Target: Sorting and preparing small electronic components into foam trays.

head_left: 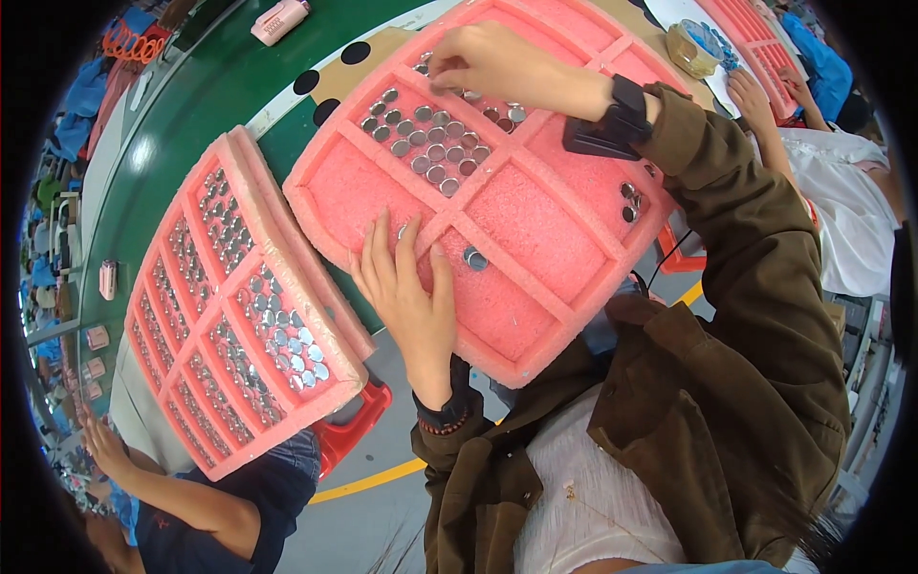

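Observation:
A large pink foam tray with divided compartments lies in front of me. My left hand rests with fingers spread on its left part, the fingertips beside a small round silver piece. My right hand is over the far compartments, fingers bent together in a pinch. Whatever may be between those fingertips is hidden. Below it, one compartment holds many round silver pieces. One loose silver piece sits in a nearer compartment, and a few lie at the right side. Black bands circle both wrists.
To the left, a stack of pink foam trays holds many silver pieces on the green table. A black block is under my right wrist. Co-workers' hands show at both sides. A clear bowl stands at the far right.

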### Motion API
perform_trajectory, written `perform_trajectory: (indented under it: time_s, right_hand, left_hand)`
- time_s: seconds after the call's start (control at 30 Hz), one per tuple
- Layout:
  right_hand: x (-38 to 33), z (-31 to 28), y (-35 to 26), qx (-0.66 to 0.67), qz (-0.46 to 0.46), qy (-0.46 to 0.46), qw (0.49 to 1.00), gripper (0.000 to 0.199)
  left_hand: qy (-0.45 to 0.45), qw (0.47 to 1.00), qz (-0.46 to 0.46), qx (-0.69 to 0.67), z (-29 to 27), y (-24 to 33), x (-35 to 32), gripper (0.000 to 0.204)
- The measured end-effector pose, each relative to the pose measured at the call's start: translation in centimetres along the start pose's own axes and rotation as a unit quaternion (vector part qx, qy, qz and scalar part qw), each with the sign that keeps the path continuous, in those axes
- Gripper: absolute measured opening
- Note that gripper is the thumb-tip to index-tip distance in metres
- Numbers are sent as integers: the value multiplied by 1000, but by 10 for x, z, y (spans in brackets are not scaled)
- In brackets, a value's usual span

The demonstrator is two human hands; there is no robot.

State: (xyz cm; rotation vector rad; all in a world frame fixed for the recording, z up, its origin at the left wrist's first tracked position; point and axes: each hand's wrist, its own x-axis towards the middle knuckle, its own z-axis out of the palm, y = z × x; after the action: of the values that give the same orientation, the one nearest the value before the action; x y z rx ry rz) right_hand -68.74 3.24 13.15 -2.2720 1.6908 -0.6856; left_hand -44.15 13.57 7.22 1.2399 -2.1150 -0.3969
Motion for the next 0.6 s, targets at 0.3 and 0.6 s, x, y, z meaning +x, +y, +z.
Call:
perform_trajectory:
  time_s: [0.3,0.6]
  right_hand:
    - [26,22,-8,-138,-109,-11,984,15]
    - [-63,-59,26,-137,-111,104,979,22]
  left_hand:
    - [9,1000,9,-4,5,-2,0,33]
    - [1,1000,8,-19,4,0,-1,32]
